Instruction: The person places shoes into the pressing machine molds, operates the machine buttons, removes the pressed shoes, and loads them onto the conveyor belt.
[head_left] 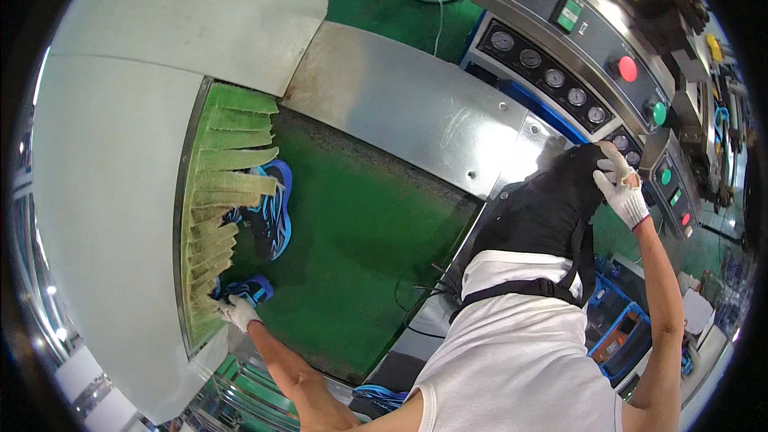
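My left hand, in a white knit glove, is at the lower end of a green strip curtain. Its fingers are closed at the edge of a blue-and-black sports shoe that sticks out partly from under the strips. Farther up, another blue-and-black shoe lies partly beneath the strips on the green surface. My right hand, also gloved, is beside my black-clad knee, fingers apart and nothing visible in them. The control panels are just beyond it.
A large pale machine housing frames the curtain on the left. A metal ledge borders the green surface. At the right stands a machine with gauges, a red button and a green button. A blue crate is low beside me.
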`<state>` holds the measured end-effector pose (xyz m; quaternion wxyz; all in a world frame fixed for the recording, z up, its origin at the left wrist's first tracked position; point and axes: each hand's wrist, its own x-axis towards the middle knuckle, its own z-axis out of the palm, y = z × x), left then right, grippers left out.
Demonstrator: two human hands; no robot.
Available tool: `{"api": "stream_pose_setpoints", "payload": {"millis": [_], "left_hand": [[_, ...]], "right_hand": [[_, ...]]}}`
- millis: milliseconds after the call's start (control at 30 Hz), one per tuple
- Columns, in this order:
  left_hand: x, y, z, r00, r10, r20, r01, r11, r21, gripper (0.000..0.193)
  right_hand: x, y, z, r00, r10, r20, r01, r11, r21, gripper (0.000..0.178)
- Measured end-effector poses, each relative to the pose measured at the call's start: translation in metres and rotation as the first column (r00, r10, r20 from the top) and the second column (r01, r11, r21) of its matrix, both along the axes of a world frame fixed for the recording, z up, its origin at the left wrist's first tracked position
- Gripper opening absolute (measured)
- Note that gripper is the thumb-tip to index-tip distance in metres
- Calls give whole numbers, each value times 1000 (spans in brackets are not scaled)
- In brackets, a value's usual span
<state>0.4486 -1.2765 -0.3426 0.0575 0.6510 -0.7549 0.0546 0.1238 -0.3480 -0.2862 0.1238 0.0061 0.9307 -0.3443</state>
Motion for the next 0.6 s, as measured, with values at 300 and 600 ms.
{"api": "stream_pose_setpoints", "payload": {"millis": [300,600], "left_hand": [[-79,192,-9,775,-579,-252,608,793,46,34],[-202,359,25,492,-701,-515,849,518,106,23]], "right_hand": [[48,-12,62,969,-236,-67,233,971,-52,60],[36,-111,112,988,145,-62,-156,947,-280,64]]}}
